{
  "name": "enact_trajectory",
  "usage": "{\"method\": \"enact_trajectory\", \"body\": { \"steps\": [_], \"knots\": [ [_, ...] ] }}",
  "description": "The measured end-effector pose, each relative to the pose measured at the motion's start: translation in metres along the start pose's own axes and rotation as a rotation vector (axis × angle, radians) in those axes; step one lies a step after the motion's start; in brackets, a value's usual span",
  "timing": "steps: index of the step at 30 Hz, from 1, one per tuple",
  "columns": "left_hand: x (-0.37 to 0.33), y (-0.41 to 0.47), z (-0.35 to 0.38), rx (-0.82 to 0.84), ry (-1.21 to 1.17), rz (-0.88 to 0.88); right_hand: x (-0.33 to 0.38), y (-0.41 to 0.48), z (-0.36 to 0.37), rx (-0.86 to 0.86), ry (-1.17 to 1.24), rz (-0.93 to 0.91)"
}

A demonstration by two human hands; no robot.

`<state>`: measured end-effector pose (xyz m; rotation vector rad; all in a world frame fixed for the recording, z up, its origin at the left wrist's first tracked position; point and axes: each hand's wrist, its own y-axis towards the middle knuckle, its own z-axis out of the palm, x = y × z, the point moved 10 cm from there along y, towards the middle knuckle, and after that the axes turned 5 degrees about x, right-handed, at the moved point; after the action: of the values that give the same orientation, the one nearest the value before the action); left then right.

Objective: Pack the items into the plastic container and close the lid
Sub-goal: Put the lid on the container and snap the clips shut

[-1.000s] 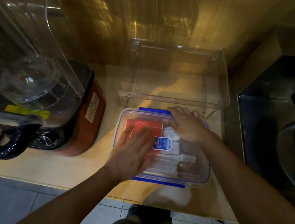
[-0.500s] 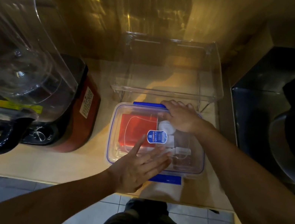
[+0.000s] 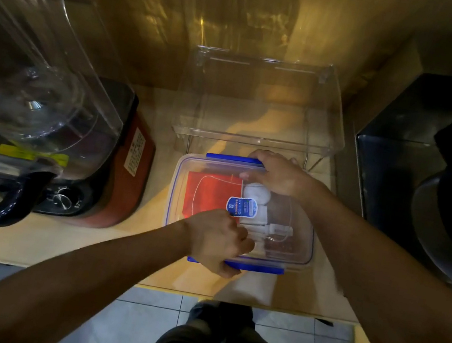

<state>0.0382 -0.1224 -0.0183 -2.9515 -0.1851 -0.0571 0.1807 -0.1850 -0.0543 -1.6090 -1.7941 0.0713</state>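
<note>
A clear plastic container (image 3: 301, 243) with a see-through lid and blue clips sits on the wooden counter near its front edge. Through the lid I see a red packet (image 3: 208, 195), a white round item (image 3: 257, 193) and white pieces with a blue label (image 3: 241, 207). My left hand (image 3: 217, 240) is curled over the lid's front edge, its fingers gripping the front blue clip (image 3: 259, 267). At the container's far right corner my right hand (image 3: 278, 172) presses down, its fingers lying over the end of the rear blue clip (image 3: 230, 158).
A blender with a clear jug (image 3: 28, 96) and red base (image 3: 128, 173) stands to the left. A clear acrylic shelf (image 3: 266, 103) stands right behind the container. A dark stove with a black pan (image 3: 449, 223) is on the right. Tiled floor lies below the counter edge.
My left hand slid from flat on the lid's middle down to the front edge and closed on the front clip. My right hand stayed at the far corner.
</note>
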Motion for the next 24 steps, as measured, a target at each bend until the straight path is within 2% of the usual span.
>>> {"method": "enact_trajectory", "body": {
  "steps": [4,10,20,24],
  "knots": [
    [-0.002,-0.001,-0.001,-0.044,-0.049,0.062,0.002,-0.002,-0.002,-0.039,0.004,0.006],
    [0.0,0.006,0.012,0.105,-0.139,0.08,0.001,-0.001,-0.004,-0.091,0.107,0.002],
    [-0.001,0.004,0.014,0.059,-0.106,0.093,0.007,-0.002,-0.009,-0.176,0.149,-0.051],
    [0.003,0.0,0.012,0.036,-0.179,0.015,0.006,-0.003,-0.008,-0.163,0.13,-0.051]
  ]
}}
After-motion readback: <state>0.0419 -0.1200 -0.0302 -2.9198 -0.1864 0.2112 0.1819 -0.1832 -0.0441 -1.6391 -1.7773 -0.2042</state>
